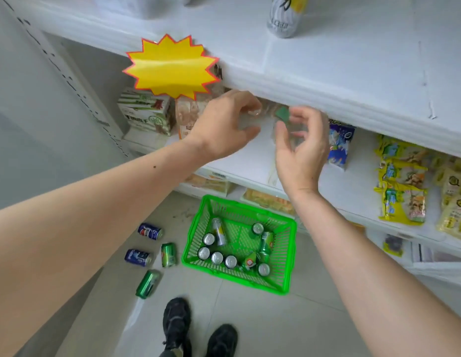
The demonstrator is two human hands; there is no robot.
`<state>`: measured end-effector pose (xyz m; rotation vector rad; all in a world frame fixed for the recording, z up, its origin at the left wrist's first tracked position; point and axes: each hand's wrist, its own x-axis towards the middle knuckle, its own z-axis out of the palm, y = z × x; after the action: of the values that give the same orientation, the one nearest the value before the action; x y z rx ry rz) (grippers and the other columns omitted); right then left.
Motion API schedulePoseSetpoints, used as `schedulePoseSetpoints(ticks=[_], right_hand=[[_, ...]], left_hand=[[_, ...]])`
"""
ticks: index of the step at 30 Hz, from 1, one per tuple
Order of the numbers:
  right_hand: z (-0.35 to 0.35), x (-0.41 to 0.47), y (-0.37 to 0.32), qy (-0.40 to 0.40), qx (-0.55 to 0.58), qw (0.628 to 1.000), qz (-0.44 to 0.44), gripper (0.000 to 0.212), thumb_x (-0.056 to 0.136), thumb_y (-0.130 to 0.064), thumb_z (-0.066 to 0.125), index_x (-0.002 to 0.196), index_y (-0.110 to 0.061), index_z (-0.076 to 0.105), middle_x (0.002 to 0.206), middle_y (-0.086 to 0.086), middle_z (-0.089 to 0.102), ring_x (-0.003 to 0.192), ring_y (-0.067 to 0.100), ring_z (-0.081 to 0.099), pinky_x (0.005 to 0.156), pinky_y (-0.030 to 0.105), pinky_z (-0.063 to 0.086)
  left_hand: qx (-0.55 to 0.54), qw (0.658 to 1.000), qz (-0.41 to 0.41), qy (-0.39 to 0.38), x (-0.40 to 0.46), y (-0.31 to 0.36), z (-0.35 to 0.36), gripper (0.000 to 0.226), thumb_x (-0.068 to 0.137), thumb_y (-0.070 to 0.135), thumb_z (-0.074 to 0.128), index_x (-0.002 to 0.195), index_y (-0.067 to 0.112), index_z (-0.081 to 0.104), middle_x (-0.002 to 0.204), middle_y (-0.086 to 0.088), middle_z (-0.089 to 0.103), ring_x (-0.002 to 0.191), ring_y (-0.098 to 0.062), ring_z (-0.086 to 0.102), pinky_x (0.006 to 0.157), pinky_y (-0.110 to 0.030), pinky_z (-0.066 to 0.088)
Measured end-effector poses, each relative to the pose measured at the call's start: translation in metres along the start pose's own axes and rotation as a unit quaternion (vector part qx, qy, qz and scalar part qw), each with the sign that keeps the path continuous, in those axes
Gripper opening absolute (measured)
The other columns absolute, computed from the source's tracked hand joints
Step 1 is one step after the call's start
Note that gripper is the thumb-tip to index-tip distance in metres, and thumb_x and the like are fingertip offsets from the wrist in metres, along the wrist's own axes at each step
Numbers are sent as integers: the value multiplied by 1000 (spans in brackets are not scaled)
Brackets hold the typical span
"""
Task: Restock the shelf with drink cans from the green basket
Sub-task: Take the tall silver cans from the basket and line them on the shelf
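Both hands up at the middle shelf (252, 161), left hand (221, 127) and right hand (301, 148) half-curled around blurred clear items, grip unclear, while cans (217, 257) wait below in the green basket (286, 256) and four more cans (150, 231) lie on the floor (262, 325).

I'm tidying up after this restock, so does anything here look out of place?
Yes. Four cans lie on their sides on the floor left of the green basket: two blue cans and two green cans. Inside the basket, some cans have tipped over while others stand upright.
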<state>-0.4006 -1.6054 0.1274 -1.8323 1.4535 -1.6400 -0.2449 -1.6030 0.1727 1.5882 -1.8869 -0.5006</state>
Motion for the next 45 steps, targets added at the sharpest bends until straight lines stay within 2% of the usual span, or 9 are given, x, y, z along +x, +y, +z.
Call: schedulePoseSetpoints(ticks=[5,10,14,21,28,32,35,40,45], right_hand=[[18,-89,60,-56,-30,997,50,22,82,-4,63,104,-6,61,103,9,61,88,21,63,72,37,53],[50,-180,146,-110,-69,986,102,22,82,-5,65,103,-6,61,100,9,61,85,23,63,74,48,53],[83,-254,228,-150,-104,968,173,22,80,-3,66,102,-7,62,100,9,62,82,23,64,73,44,53],[143,-378,370,-298,-169,865,367,21,86,-12,68,107,-14,62,108,6,66,93,26,66,77,33,53],[194,-423,448,-391,-196,797,417,37,89,-31,69,121,-15,58,119,5,64,95,22,59,74,25,39],[225,-433,483,-428,-213,760,439,50,87,-44,68,125,-13,56,121,8,60,103,26,60,79,31,46],[245,-437,501,-437,-202,748,456,51,82,-47,70,118,-12,59,112,9,64,92,25,60,76,31,49],[258,-437,515,-445,-206,743,455,44,80,-36,72,115,-11,62,111,10,64,105,26,61,77,28,42],[262,-440,522,-459,-173,742,456,27,73,-42,72,78,-16,63,89,10,69,85,26,66,68,32,49]], left_hand=[[1,994,-83,-78,-56,-69,66,35,83,18,66,117,12,61,114,-6,63,104,-18,58,80,-18,37],[17,978,-142,-151,-108,-152,145,34,82,20,65,115,13,62,115,-7,64,107,-23,59,91,-31,44],[29,965,-178,-192,-148,-221,218,34,84,22,65,117,14,62,116,-7,63,108,-24,58,92,-35,46],[90,933,-193,-292,-204,-333,345,32,84,28,63,115,23,60,120,-4,59,115,-27,55,93,-42,48],[103,927,-159,-324,-206,-385,437,27,81,18,62,108,17,62,108,-10,56,106,-30,56,85,-46,51],[134,912,-189,-338,-198,-408,473,37,81,23,61,117,13,55,111,-14,53,110,-33,52,89,-47,50],[168,894,-221,-353,-192,-420,493,45,81,27,64,121,11,51,118,-13,49,119,-32,44,95,-48,45],[162,886,-263,-346,-184,-431,513,48,78,29,68,119,11,50,121,-11,48,118,-28,44,93,-45,45],[162,884,-268,-346,-189,-440,519,53,77,34,69,121,12,49,119,-12,49,116,-28,45,87,-40,44]])
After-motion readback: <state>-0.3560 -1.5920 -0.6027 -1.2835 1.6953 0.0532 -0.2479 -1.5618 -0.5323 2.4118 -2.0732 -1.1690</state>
